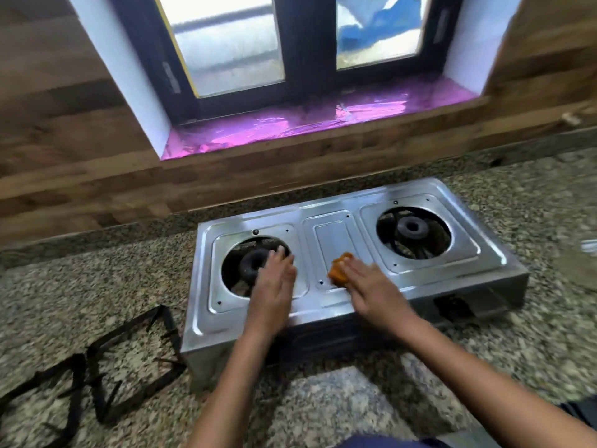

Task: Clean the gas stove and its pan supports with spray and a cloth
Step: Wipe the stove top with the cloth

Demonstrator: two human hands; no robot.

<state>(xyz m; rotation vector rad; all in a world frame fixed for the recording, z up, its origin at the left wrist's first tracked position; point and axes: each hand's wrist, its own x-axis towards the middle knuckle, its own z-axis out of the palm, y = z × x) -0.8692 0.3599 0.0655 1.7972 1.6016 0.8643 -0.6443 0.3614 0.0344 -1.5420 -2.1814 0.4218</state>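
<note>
Left hand (274, 282), flat, steadies stove (339, 227) while flat right hand (371, 286) presses cloth (338, 270) mid-top; 2 pan supports (77, 383) set aside on table (97, 286).

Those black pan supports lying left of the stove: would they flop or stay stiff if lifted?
Probably stiff: the pan supports show straight-sided square outlines. Likely light, being open frames of thin bars. Their inward prongs might snag, as the two lie side by side.
</note>
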